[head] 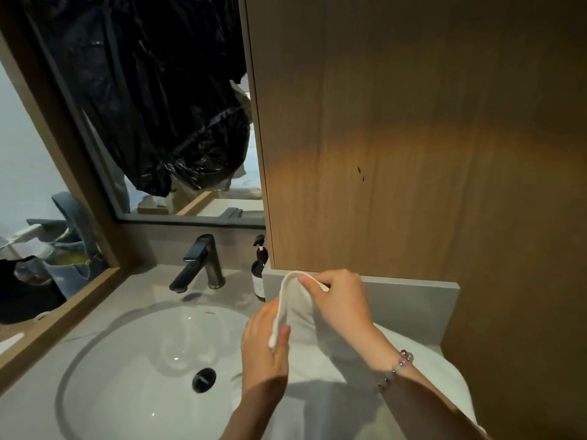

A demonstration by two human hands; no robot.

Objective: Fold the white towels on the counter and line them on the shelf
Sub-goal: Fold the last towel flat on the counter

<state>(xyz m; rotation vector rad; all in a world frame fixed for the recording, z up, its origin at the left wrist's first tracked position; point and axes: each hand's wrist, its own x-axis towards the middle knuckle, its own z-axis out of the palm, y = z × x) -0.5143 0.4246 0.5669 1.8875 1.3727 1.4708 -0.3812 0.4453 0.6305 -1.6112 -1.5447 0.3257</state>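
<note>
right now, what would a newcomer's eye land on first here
The white towel at bottom centre, its hem lifted into a loop between the left-hand grip and right-hand grip, both pinching it. Next, the white sink basin to its left, with the black faucet behind it. A crumpled black plastic bag shows in the framed glass at upper left.

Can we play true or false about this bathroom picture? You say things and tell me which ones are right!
1. Both the left hand and the right hand hold the white towel. True.
2. Water is pouring from the tap. False: no water is coming out of it.
3. A dark pump bottle stands beside the tap. True.
4. The bead bracelet is on the left wrist. False: it is on the right wrist.
</note>
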